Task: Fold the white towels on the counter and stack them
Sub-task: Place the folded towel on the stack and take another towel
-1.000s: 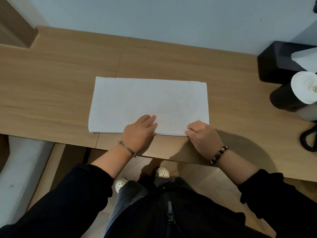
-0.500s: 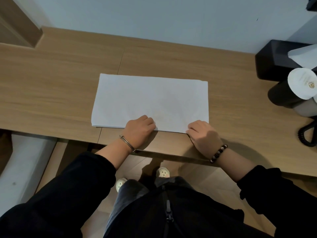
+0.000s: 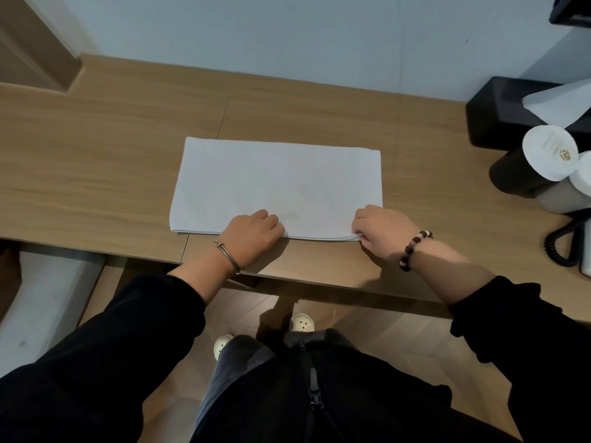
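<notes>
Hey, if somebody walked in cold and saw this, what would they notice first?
The white towel, folded into a flat rectangle, lies in the middle of the wooden counter. The left hand holds its near edge and the right hand pinches its near right corner. At far right stand a black tissue box and a white-lidded cup.

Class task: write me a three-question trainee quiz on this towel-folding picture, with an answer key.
1. True or false: the white rectangular cloth towel hangs over the light wooden counter's near edge.
2. The right hand pinches the towel's: A far left corner; B near right corner; C middle.
3. Fill in: the left hand grips the towel's near ____.
Key: 1 false; 2 B; 3 edge.
</notes>
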Demonstrator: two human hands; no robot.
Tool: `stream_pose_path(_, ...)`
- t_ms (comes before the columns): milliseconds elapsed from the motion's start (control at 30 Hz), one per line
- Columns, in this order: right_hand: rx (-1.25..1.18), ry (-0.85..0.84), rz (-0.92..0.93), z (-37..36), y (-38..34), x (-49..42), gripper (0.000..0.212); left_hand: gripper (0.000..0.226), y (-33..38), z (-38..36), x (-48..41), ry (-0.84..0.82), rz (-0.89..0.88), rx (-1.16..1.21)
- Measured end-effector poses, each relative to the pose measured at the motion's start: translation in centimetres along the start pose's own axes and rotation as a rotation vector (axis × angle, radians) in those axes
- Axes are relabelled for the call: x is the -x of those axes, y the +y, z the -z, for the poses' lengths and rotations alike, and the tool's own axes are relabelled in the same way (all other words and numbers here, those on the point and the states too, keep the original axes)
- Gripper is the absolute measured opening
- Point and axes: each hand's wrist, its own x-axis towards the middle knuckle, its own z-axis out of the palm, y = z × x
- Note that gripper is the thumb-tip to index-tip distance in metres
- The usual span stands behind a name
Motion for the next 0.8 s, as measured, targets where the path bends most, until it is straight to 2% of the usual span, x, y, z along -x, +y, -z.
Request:
stream_pose_path(67, 0.037, -0.058, -0.025, 0.8, 0.1, -0.4, 0.019, 0.034, -0.4, 0.4, -0.1, 0.013, 0.025, -0.003)
stream_pose_path(133, 0.039, -0.026, -0.070, 1.7, 0.3, -0.7, 0.018, 0.034, -1.0, 0.9, -0.3, 0.067, 0.061, 0.004)
stream_pose_path(167, 0.028, 0.054, -0.071, 2.2, 0.4, -0.7, 0.016, 0.033, -1.3, 1.2, -0.5, 0.110, 0.076, 0.001)
stream_pose_path(267, 0.024, 0.544, 0.102, 2.3, 0.9, 0.1, 0.014, 0.031, -1.8, 1.9, -1.0, 0.206, 0.075, -0.009)
stream_pose_path(300, 0.041, 0.666, 0.161, 1.9, 0.9, 0.5, 0.015, 0.032, -1.8, 1.9, -1.0, 0.224, 0.064, -0.015)
stream_pose_path(333, 0.063, 0.719, 0.201, 1.3, 0.8, 0.9, 0.014, 0.033, -1.7, 1.9, -1.1, 0.228, 0.048, -0.019)
stream_pose_path(467, 0.111, 0.605, 0.237, -1.8, 0.7, 1.5, 0.009, 0.034, -0.9, 0.8, -0.9, 0.172, -0.025, 0.006)
stream_pose_path(500, 0.096, 0.570, 0.219, -2.3, 0.7, 1.6, 0.011, 0.028, -0.6, 0.3, -0.6, 0.186, -0.041, 0.025)
stream_pose_path(567, 0.054, 0.528, 0.180, -2.9, 0.6, 1.6, 0.019, 0.001, -0.2, -0.5, -0.1, 0.195, -0.045, 0.079)
stream_pose_path(633, 0.026, 0.517, 0.156, -3.1, 0.5, 1.5, 0.023, 0.028, 0.0, -1.2, 0.3, 0.226, -0.004, 0.128)
stream_pose_path(667, 0.030, 0.510, 0.152, -3.0, 0.3, 1.5, 0.024, 0.033, 0.0, -1.1, 0.3, 0.226, 0.021, 0.141)
stream_pose_path(800, 0.035, 0.529, 0.187, -3.1, 0.7, 1.2, 0.023, 0.035, -0.3, -1.4, 0.3, 0.235, 0.018, 0.120)
